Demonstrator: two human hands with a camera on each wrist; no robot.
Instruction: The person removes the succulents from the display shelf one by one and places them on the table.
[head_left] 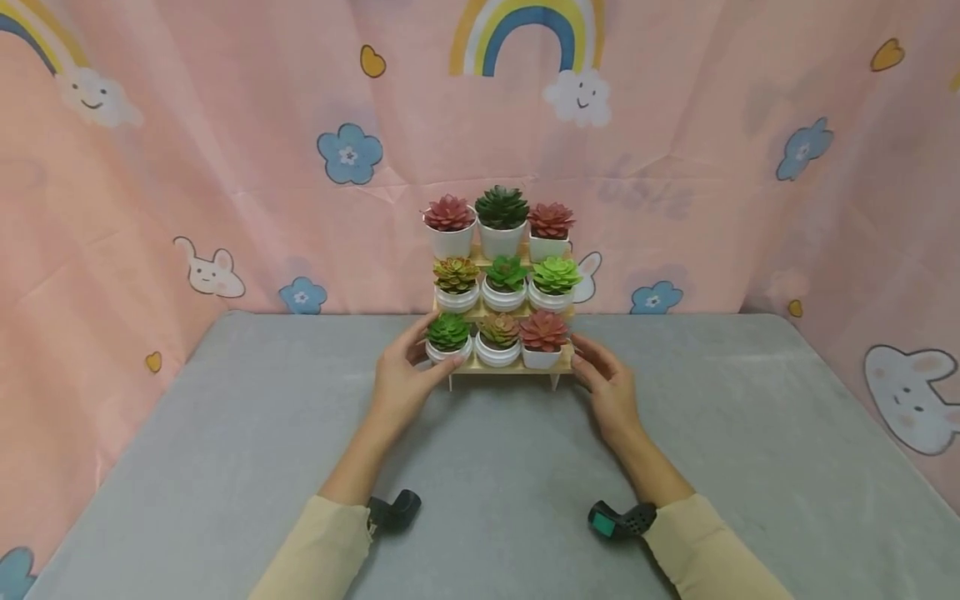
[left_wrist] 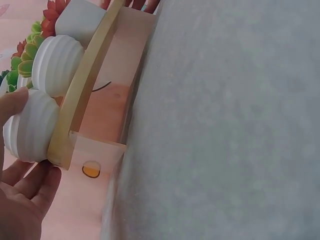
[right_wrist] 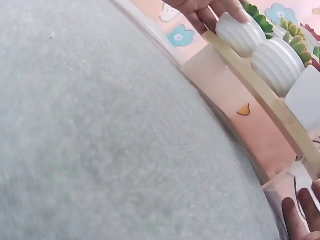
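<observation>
A three-tier plant stand (head_left: 491,372) with wooden shelves and clear legs bears small artificial succulents in white pots. My left hand (head_left: 402,385) holds the front-left pot with the green succulent (head_left: 447,332); in the left wrist view its thumb lies on the ribbed pot (left_wrist: 37,125), fingers beside the shelf's end. At the stand's right end my right hand (head_left: 611,390) touches the side near the red succulent (head_left: 543,331) in a square pot. Its fingers (right_wrist: 295,220) are spread by the clear leg (right_wrist: 287,187) in the right wrist view.
The stand is at the back of a grey table (head_left: 495,517), close to a pink curtain (head_left: 262,150) with rainbows, flowers and rabbits. Black wrist cameras (head_left: 395,511) are on both forearms. The upper tiers hold several more potted succulents (head_left: 504,273).
</observation>
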